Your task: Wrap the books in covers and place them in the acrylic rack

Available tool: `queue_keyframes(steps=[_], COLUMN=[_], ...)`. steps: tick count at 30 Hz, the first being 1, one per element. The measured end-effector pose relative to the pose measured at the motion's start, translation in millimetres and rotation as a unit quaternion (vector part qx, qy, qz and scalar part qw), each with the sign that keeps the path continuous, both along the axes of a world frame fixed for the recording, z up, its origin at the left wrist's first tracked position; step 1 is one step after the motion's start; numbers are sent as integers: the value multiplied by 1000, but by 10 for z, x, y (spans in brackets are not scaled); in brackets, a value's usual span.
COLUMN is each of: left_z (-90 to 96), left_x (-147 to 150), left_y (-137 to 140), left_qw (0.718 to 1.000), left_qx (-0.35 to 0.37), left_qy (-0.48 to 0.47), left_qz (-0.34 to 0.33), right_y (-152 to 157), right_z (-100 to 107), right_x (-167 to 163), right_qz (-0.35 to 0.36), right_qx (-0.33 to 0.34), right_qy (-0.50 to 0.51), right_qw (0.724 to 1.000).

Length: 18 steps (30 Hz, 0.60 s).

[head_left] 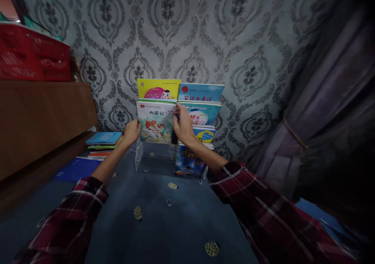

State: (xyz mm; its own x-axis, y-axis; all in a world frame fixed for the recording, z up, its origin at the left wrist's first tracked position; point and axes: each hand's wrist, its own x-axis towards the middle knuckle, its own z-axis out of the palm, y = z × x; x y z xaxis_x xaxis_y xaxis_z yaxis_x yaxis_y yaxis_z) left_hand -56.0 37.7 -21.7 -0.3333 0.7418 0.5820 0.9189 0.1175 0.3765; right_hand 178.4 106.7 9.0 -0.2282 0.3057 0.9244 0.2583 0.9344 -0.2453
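At the clear stand (137,160), white book (156,128) gripped by both side edges

Nearest, a dark blue patterned surface (155,232) is overhung by plaid sleeves (241,184). Beyond, a dark blue book (187,160) is propped low on the right. Behind it, the white book's left edge is clasped by the left hand (132,132), its right edge by the right hand (182,126); fingers curled, rear contact hidden. Whether it is partly supported by the stand cannot be told. Judged light, bendable, slick-covered; best held by both sides, squarely. Farther back, a yellow book (146,86) is displayed before the patterned wall (181,25).
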Motion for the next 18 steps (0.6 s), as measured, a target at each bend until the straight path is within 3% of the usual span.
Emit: queue_keyframes(steps=[7, 13, 18], left_z=[-24, -33, -32], left_x=[-1, 44, 64], left_y=[13, 7, -1], left_qw=[1000, 999, 999], left_qx=[-11, -26, -28], left_qy=[-3, -12, -22], left_qz=[16, 18, 17], right_y=[-6, -37, -7], right_z=[-10, -26, -36], right_x=[72, 157, 164], right_qz=[39, -4, 7], right_qx=[-30, -34, -38], right_qy=[-3, -20, -24], right_qw=[999, 999, 999])
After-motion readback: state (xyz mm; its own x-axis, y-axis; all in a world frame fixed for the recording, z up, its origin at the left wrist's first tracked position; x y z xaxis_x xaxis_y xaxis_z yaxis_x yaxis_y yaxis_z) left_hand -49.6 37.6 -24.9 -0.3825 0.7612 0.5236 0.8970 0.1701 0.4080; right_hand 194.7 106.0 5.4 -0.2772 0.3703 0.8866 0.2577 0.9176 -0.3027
